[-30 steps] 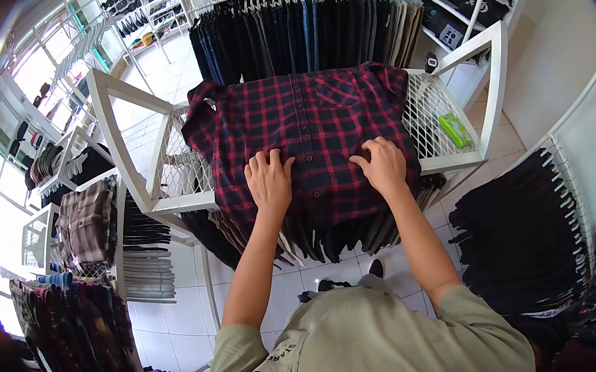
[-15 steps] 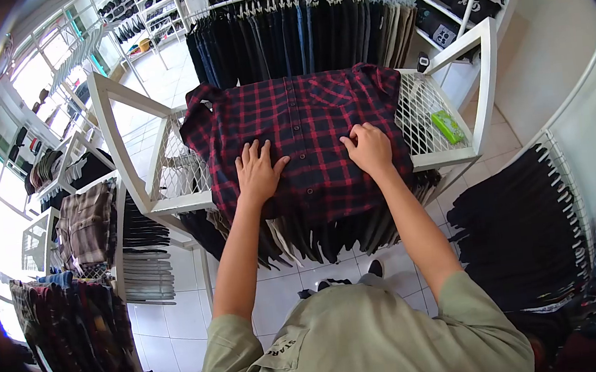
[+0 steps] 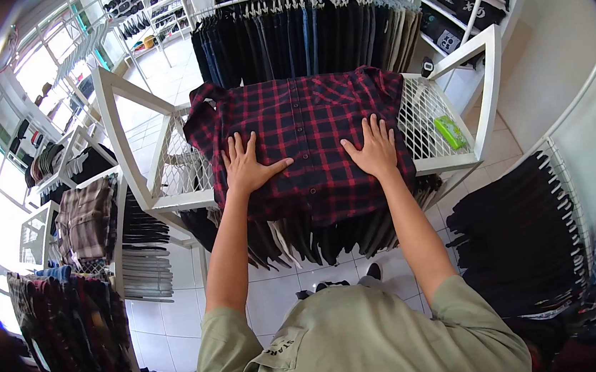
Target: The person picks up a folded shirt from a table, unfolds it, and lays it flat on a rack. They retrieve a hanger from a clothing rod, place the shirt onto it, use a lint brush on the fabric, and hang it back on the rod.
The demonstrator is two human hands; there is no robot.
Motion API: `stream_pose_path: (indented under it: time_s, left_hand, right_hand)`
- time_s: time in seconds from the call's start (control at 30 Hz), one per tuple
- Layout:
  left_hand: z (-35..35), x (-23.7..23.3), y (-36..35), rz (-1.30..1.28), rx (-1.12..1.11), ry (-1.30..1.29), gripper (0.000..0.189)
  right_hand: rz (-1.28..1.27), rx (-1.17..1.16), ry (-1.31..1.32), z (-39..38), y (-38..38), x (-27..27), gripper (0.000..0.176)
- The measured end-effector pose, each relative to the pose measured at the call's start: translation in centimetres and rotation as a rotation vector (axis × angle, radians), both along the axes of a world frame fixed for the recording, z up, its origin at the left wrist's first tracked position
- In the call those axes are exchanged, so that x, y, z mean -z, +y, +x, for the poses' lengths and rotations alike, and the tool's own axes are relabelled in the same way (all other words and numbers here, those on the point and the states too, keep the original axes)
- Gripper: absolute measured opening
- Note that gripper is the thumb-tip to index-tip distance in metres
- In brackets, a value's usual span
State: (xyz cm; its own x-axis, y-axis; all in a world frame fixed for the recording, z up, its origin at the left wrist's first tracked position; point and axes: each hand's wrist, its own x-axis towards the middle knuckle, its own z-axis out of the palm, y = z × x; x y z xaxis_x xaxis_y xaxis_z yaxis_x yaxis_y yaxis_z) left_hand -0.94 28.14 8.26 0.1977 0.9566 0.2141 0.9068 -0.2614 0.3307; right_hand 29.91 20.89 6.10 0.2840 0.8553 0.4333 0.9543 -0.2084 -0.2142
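Note:
A red and black plaid shirt (image 3: 292, 125) lies spread, buttoned front up, across a white mesh-topped rack (image 3: 191, 153). Its lower part hangs over the rack's near edge. On the left part of the cloth, my left hand (image 3: 247, 168) rests flat with its thumb stretched toward the button line. My right hand (image 3: 373, 151) lies flat on the other side, fingers spread and pointing away from me. Neither hand grips the fabric. The shirt's chest pocket (image 3: 335, 90) shows at the upper right.
A green packet (image 3: 449, 133) and a small black device (image 3: 427, 66) sit on the mesh at the right. Trousers hang on a rail (image 3: 298, 39) behind. Black garments (image 3: 518, 233) hang at the right, a folded brown plaid shirt (image 3: 84, 217) lies at the left.
My right hand has gone from curled fingers to spread flat on the shirt. My left hand has shifted slightly left, its thumb and fingers wider apart.

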Motion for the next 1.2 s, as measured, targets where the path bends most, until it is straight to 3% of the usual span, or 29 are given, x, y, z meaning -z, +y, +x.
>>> stream_pose_path:
  time_s: [0.07,0.1,0.17,0.2,0.27,0.4,0.5,0.57,0.77,1.0,1.1,1.2]
  left_hand:
    - [-0.2,0.3,-1.2,0.166,0.059,0.005,0.105]
    - [-0.7,0.6,-2.0,0.165,0.055,0.005,0.105]
    - [-1.8,1.2,-4.4,0.267,0.199,-0.047,0.072]
    - [-2.5,1.4,-5.7,0.271,0.198,-0.047,0.072]
    - [-3.6,1.7,-8.0,0.363,0.253,-0.107,0.054]
    - [-4.0,2.5,-9.0,0.438,0.247,-0.103,0.046]
    - [-3.8,2.8,-8.7,0.474,0.271,-0.181,0.032]
    - [-3.4,2.9,-8.8,0.475,0.249,-0.334,0.021]
    - [-4.4,0.7,-13.0,0.430,0.255,-0.453,0.011]
    - [-7.3,-1.6,-19.1,0.204,0.261,-0.418,0.008]
    - [-7.2,-2.2,-18.5,0.162,0.313,-0.491,0.012]
    - [-3.9,-4.5,-16.2,0.178,0.263,-0.544,0.015]
  right_hand:
    - [-0.013,-0.050,0.004,0.5,-1.0,-0.3,0.086]
    - [0.018,-0.126,0.041,0.8,-2.3,-0.3,0.083]
    - [0.104,-0.250,0.084,1.1,-5.5,-0.3,0.075]
    - [0.164,-0.269,0.046,1.2,-7.2,-0.4,0.071]
    - [0.234,-0.276,0.019,1.8,-10.1,0.0,0.062]
    - [0.292,-0.308,-0.034,3.8,-11.9,1.5,0.050]
    - [0.321,-0.381,0.104,4.8,-11.5,0.9,0.030]
    - [0.309,-0.379,0.139,4.6,-11.5,0.3,0.027]
    - [0.269,-0.377,0.188,2.2,-16.0,-1.9,0.015]
    - [0.060,-0.420,0.329,0.3,-22.3,-4.2,0.016]
    - [0.223,-0.424,0.484,0.5,-21.1,-4.5,0.028]
    - [0.395,-0.253,0.357,1.0,-16.9,-3.8,0.034]
